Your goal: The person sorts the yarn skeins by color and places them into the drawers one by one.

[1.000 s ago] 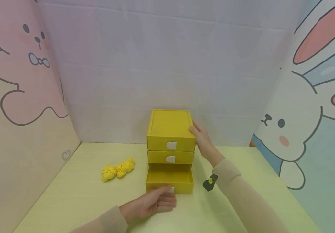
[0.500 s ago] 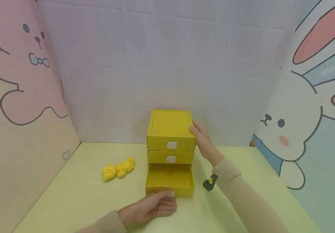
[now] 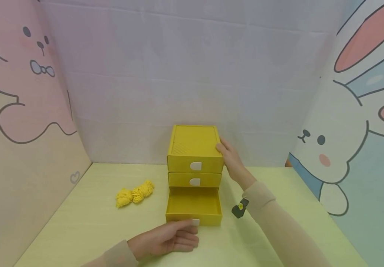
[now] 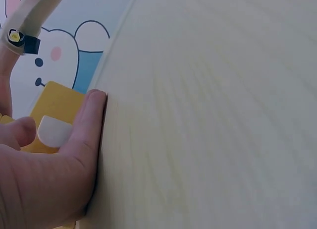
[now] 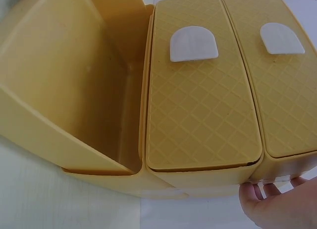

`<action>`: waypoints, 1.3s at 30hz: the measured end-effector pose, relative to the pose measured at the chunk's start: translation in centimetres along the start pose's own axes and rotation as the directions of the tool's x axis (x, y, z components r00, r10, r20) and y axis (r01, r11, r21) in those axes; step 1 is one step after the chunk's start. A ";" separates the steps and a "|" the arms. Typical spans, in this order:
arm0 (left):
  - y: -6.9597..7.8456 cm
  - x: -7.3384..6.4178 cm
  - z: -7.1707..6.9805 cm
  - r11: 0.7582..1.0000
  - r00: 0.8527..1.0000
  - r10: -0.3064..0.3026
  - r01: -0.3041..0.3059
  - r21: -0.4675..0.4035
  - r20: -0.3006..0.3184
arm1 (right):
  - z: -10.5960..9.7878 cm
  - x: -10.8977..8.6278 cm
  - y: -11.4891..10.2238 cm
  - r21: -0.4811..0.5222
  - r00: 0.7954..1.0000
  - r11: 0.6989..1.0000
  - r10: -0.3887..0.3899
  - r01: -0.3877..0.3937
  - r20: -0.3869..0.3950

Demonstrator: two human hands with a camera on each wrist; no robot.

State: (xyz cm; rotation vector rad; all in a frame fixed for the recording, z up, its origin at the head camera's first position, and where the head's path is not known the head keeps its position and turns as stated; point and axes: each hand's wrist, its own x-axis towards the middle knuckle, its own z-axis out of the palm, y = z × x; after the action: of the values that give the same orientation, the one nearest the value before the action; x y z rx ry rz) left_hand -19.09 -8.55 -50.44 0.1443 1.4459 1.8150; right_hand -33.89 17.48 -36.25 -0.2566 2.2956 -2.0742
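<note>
A yellow drawer cabinet [image 3: 196,139] with white tabs stands against the back wall. Its bottom drawer [image 3: 173,218] is pulled out, and nothing shows inside it; the upper two are closed. My left hand [image 3: 163,240] lies low in front of that drawer, fingers extended, thumb near the white tab [image 3: 196,222]. Whether the thumb still touches the tab, I cannot tell. In the left wrist view the hand's edge lies along the table. My right hand [image 3: 232,163] grips the cabinet's upper right side, thumb at the top edge; in the right wrist view its fingertips [image 5: 270,189] meet the cabinet wall.
A twisted bundle of yellow cord [image 3: 135,194] lies on the pale table [image 3: 88,230], left of the cabinet. A black wrist-worn device [image 3: 239,208] hangs at the right sleeve. Walls with cartoon animals stand on both sides, and a white cloth hangs behind.
The bottom drawer has slid farther out toward me. My left hand came forward with it, then shifted slightly left and down from the tab. My right hand has stayed on the cabinet.
</note>
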 end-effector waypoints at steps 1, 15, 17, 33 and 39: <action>0.0 -0.1 -0.3 1.000 1.000 -0.008 0.008 -0.001 0.004 | 0.0 0.0 0.0 0.000 1.000 1.000 0.000 0.000 -0.001; 2.2 -3.9 -5.9 0.977 0.985 -0.105 0.075 0.199 0.140 | 0.1 0.1 -0.3 -0.004 1.000 1.000 -0.005 0.005 0.005; 3.0 -4.3 -6.7 0.958 0.990 -0.087 0.052 0.284 0.112 | 0.0 0.1 -0.2 -0.007 1.000 1.000 0.000 0.000 0.000; 8.5 -5.9 -9.5 0.294 0.898 0.431 -0.044 0.955 -0.091 | 0.0 0.0 -0.1 0.005 1.000 1.000 0.005 -0.005 0.004; 9.3 -4.5 -10.4 -0.041 0.704 0.705 0.170 0.985 -0.092 | 0.0 0.1 0.0 0.002 1.000 1.000 0.008 -0.008 -0.003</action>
State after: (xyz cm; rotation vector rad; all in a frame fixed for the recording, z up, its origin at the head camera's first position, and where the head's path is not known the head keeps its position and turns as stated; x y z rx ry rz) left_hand -26.28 -19.73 -44.26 0.7027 3.2916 0.5239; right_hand -33.99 17.47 -36.26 -0.2449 2.2918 -2.0749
